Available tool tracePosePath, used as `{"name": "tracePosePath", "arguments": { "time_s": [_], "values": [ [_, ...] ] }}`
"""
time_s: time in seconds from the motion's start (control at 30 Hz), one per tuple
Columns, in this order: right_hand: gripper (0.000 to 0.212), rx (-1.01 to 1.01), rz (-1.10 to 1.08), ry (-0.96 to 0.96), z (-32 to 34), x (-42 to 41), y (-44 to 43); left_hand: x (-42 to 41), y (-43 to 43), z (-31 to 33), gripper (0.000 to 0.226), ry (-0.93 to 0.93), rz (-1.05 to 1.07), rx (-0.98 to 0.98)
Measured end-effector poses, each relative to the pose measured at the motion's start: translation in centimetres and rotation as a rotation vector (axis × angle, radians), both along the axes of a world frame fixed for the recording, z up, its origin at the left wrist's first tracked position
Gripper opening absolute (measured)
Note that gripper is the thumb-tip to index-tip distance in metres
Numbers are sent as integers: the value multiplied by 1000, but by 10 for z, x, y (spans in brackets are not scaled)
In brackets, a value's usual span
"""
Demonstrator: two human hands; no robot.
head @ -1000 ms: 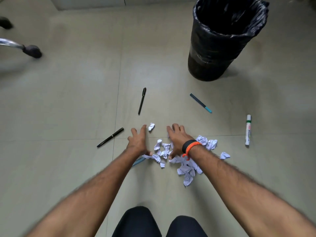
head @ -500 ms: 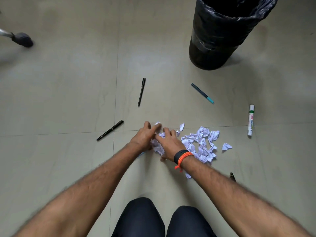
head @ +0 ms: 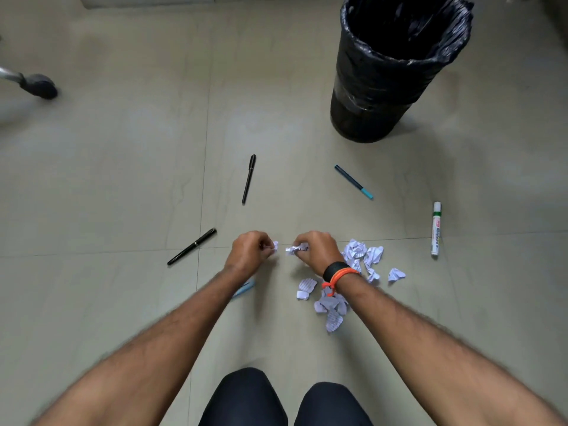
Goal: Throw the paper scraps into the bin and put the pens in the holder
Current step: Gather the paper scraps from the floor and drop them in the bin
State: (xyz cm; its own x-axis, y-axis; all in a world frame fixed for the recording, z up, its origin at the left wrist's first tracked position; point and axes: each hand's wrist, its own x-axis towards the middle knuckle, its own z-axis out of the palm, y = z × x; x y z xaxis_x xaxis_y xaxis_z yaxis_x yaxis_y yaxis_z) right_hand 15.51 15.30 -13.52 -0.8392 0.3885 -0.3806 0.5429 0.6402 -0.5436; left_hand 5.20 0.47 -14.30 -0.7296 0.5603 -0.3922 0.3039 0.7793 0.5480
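fingers (head: pixel 266 245) of both hands now fisted on paper scraps (head: pixel 294 249) — lifted apart, no longer flat.

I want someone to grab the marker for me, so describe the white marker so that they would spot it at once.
Start at the black bin and look down its right side to the bare floor. The white marker lies there alone, right of the paper scraps. It is thick and white with a green band, unlike the slim dark pens.
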Motion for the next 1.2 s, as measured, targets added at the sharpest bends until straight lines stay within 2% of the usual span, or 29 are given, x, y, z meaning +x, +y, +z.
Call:
{"name": "tracePosePath", "arguments": {
  "time_s": [0.2, 0.3, 0.53, 0.67, 0.8, 0.9, 0.97, 1.07, 1.13, 1.2],
  "values": [
    [16, -8, -248, 292, 75, -37, 80, -49, 70, 67, 15, 93, 114, 308],
    [14, -21, -297, 427, 123, -61, 132, -73, 118, 108, 16, 37, 158, 513],
    [12, 174, -337, 498, 206, -107, 230, -117, 226, 185, 11, -76, 112, 748],
    [14, 174, -477, 509, 213, -133, 270, -125, 280, 211, 13, -154, 173, 779],
    [21, 121, -582, 481, 208, -143, 287, -134, 316, 214, 14, -119, 171, 686],
    [49, -6, -567, 488, 206, -147, 294, -147, 337, 211, 13, -122, 154, 617],
    [60, -78, -560, 507, 206, -147, 298, -151, 343, 206, 29, -153, 121, 596],
    [57, -125, -609, 546, 202, -142, 303, -144, 337, 200, 54, -130, 54, 630],
    [46, -159, -649, 597, 200, -135, 304, -134, 327, 196, 52, -99, 18, 670],
    [35, -303, -701, 688, 200, -126, 296, -124, 312, 193, 44, -89, -10, 720]
  ]
}}
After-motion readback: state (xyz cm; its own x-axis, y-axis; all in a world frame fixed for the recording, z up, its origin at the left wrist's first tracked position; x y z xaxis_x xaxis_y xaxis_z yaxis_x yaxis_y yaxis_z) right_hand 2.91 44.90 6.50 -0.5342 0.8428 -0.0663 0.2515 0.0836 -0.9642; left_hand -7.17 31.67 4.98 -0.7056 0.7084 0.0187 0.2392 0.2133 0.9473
